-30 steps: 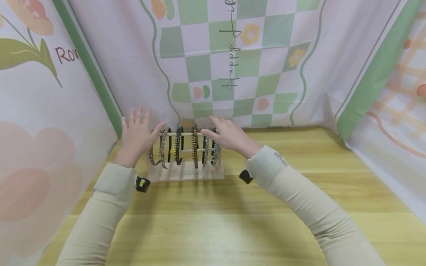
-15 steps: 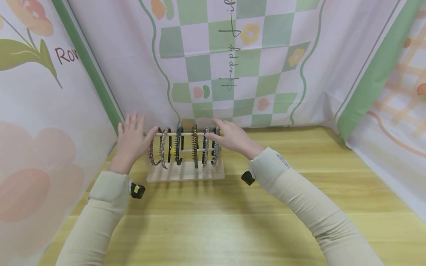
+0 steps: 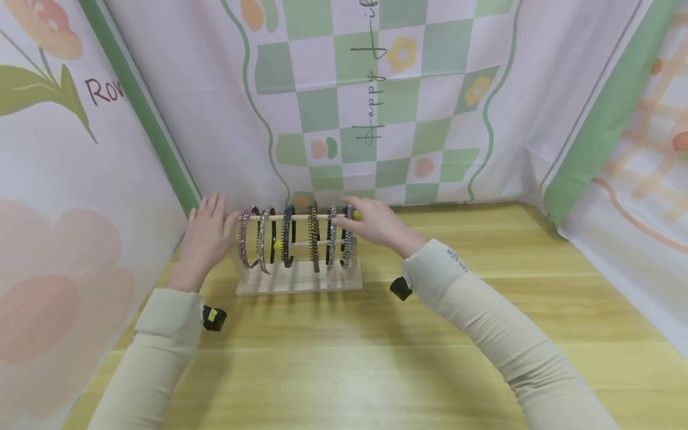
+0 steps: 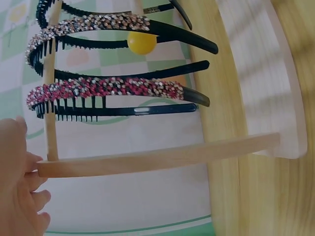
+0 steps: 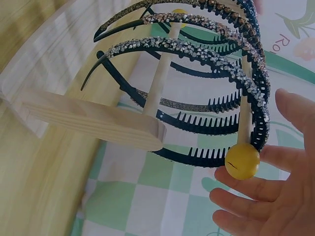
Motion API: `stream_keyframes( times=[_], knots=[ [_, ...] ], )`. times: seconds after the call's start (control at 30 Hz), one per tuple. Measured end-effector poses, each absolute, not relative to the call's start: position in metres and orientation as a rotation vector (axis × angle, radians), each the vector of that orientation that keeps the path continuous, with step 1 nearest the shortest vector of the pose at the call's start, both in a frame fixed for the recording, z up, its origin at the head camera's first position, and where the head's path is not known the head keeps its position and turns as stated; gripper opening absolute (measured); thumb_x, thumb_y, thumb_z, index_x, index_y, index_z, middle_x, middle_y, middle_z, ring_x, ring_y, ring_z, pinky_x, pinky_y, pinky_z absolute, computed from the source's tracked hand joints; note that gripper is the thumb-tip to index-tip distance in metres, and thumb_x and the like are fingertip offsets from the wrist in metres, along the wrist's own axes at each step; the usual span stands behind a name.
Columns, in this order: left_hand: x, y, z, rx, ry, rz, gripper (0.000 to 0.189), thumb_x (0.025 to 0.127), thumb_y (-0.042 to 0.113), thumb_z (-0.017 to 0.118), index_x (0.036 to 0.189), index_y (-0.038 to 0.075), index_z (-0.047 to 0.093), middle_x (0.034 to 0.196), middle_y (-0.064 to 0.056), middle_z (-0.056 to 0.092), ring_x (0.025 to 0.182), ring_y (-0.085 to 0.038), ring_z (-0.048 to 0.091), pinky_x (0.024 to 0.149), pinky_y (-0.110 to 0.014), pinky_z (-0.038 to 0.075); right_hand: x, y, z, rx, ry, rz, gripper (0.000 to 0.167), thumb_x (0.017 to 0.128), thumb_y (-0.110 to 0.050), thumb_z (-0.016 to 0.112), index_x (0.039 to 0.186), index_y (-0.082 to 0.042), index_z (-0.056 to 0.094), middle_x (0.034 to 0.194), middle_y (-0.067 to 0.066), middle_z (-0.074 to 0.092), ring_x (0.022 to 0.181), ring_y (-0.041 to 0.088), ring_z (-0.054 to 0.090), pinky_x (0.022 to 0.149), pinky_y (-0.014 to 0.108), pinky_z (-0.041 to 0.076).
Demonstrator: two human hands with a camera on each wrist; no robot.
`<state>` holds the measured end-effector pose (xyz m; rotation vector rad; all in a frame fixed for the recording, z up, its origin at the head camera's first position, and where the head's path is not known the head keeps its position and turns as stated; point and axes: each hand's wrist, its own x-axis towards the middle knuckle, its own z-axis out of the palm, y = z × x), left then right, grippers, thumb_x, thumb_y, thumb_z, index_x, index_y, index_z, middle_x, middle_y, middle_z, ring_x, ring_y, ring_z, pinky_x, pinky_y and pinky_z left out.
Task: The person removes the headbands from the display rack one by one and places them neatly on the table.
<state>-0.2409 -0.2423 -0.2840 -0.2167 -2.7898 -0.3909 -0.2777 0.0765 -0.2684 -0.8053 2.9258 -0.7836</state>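
A pale wooden stand [image 3: 301, 279] bears several glittery toothed headbands on its upper rod [image 3: 303, 218]. At its left end is a pink headband [image 4: 106, 88], followed by a silver one [image 4: 93, 23]. A dark blue headband [image 3: 286, 239] and a bronze one [image 3: 313, 242] hang further right. My left hand [image 3: 204, 236] has its fingers extended beside the left upright [image 4: 147, 161], fingertips right at its top. My right hand [image 3: 380, 224] spreads loosely at the other end, fingers close behind the yellow ball [image 5: 242, 161] on the rod, thumb near the silvery end headband [image 5: 197, 51].
The stand rests on a wood-grain table [image 3: 333, 358], close to the back curtain [image 3: 360, 107]. Another patterned curtain [image 3: 59, 209] rises on the left. A second yellow ball [image 4: 141, 43] sits on the lower rod, behind the silver headband.
My left hand has moved left and toward me, off the rod's left end, uncovering the pink headband. My right hand has shifted slightly right, and the yellow ball there now shows.
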Motion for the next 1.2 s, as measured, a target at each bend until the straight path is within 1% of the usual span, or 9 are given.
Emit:
stream_keyframes(
  times=[0.27, 0.4, 0.57, 0.7, 0.77, 0.87, 0.97, 1.1, 1.2],
  knots=[
    [-0.241, -0.247, -0.292, -0.264, -2.77, -0.331, 0.051, 0.102, 0.021, 0.024, 0.141, -0.01, 0.014, 0.146, -0.028, 0.014, 0.134, -0.043, 0.01, 0.11, -0.05, 0.0, -0.282, 0.076, -0.272, -0.876, 2.943, -0.828, 0.049, 0.093, -0.039, 0.052, 0.131, -0.007, 0.049, 0.131, 0.011, 0.05, 0.12, 0.028, 0.045, 0.102, 0.044, 0.035],
    [-0.242, -0.247, -0.293, -0.272, -2.76, -0.325, 0.048, 0.102, 0.017, 0.026, 0.141, -0.01, 0.016, 0.146, -0.028, 0.016, 0.133, -0.043, 0.013, 0.111, -0.049, 0.001, -0.285, 0.076, -0.274, -0.895, 2.947, -0.876, 0.043, 0.093, -0.032, 0.054, 0.126, -0.004, 0.053, 0.127, 0.011, 0.054, 0.117, 0.028, 0.047, 0.101, 0.044, 0.037],
    [-0.241, -0.247, -0.293, -0.262, -2.765, -0.349, 0.047, 0.101, 0.014, 0.027, 0.14, -0.01, 0.018, 0.145, -0.029, 0.018, 0.133, -0.043, 0.014, 0.111, -0.048, 0.002, -0.288, 0.076, -0.274, -0.879, 2.951, -0.923, 0.041, 0.092, -0.03, 0.057, 0.123, -0.003, 0.056, 0.124, 0.011, 0.056, 0.114, 0.027, 0.05, 0.098, 0.041, 0.04],
    [-0.241, -0.247, -0.293, -0.25, -2.773, -0.361, 0.046, 0.1, 0.012, 0.028, 0.14, -0.01, 0.019, 0.145, -0.029, 0.017, 0.133, -0.043, 0.014, 0.111, -0.047, 0.002, -0.288, 0.074, -0.273, -0.874, 2.959, -0.971, 0.036, 0.091, -0.025, 0.059, 0.118, -0.002, 0.059, 0.116, 0.012, 0.06, 0.102, 0.025, 0.055, 0.088, 0.04, 0.046],
    [-0.241, -0.247, -0.293, -0.247, -2.774, -0.364, 0.046, 0.1, 0.012, 0.028, 0.14, -0.01, 0.019, 0.145, -0.029, 0.017, 0.133, -0.042, 0.014, 0.111, -0.047, 0.002, -0.288, 0.074, -0.273, -0.861, 2.959, -1.005, 0.032, 0.091, -0.021, 0.059, 0.117, -0.002, 0.061, 0.112, 0.013, 0.061, 0.092, 0.025, 0.056, 0.081, 0.039, 0.048],
    [-0.24, -0.247, -0.292, -0.246, -2.774, -0.368, 0.046, 0.1, 0.011, 0.029, 0.14, -0.01, 0.019, 0.145, -0.029, 0.017, 0.133, -0.042, 0.013, 0.111, -0.046, 0.001, -0.288, 0.074, -0.271, -0.84, 2.957, -1.047, 0.029, 0.09, -0.017, 0.059, 0.115, -0.002, 0.062, 0.109, 0.013, 0.062, 0.083, 0.024, 0.056, 0.075, 0.038, 0.049],
    [-0.241, -0.247, -0.292, -0.246, -2.771, -0.37, 0.046, 0.1, 0.011, 0.03, 0.14, -0.01, 0.02, 0.145, -0.029, 0.017, 0.134, -0.042, 0.014, 0.111, -0.046, 0.002, -0.288, 0.076, -0.269, -0.816, 2.945, -1.086, 0.028, 0.09, -0.016, 0.058, 0.115, -0.004, 0.062, 0.111, 0.012, 0.062, 0.086, 0.025, 0.058, 0.077, 0.038, 0.051],
    [-0.241, -0.248, -0.292, -0.245, -2.77, -0.368, 0.046, 0.1, 0.01, 0.031, 0.14, -0.01, 0.021, 0.145, -0.029, 0.017, 0.133, -0.042, 0.014, 0.111, -0.046, 0.002, -0.289, 0.077, -0.265, -0.775, 2.915, -1.147, 0.028, 0.09, -0.016, 0.058, 0.115, -0.005, 0.063, 0.114, 0.011, 0.062, 0.099, 0.023, 0.057, 0.083, 0.038, 0.049],
    [-0.241, -0.248, -0.292, -0.245, -2.768, -0.368, 0.045, 0.1, 0.01, 0.031, 0.139, -0.011, 0.022, 0.145, -0.029, 0.018, 0.133, -0.042, 0.015, 0.111, -0.046, 0.002, -0.289, 0.079, -0.261, -0.747, 2.893, -1.182, 0.028, 0.089, -0.017, 0.059, 0.115, -0.005, 0.063, 0.112, 0.01, 0.063, 0.098, 0.023, 0.057, 0.082, 0.038, 0.05]
  ],
)
